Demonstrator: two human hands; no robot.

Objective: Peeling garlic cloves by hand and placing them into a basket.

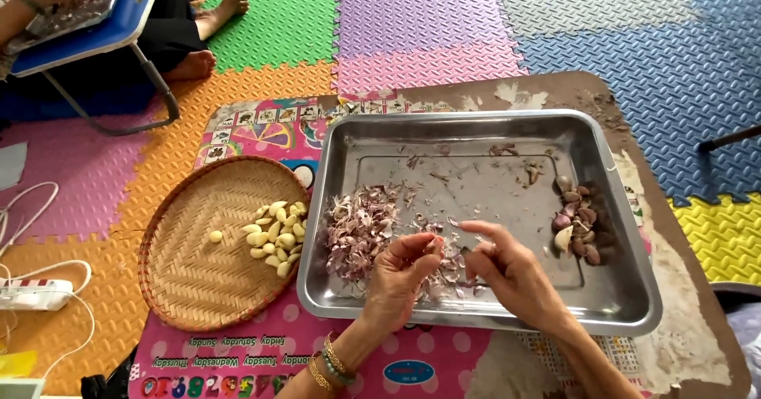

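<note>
Both my hands are over the near half of a steel tray (626, 304). My left hand (400, 276) pinches a small garlic clove (435, 244) between thumb and fingers. My right hand (507, 268) is close beside it, its fingertips at the clove and what looks like a small blade (464, 250) between them. A heap of purple-white garlic skins (361, 229) lies in the tray left of my hands. Unpeeled cloves (577, 221) sit at the tray's right side. Peeled pale cloves (277, 229) rest on a round woven tray (198, 280).
The trays stand on a low table (690, 343) with a pink patterned cover (238, 359), on coloured foam floor mats. Another person sits at the top left with a blue folding table (103, 30) and bare feet (222, 11). A white power strip (36, 294) and cables lie at the left.
</note>
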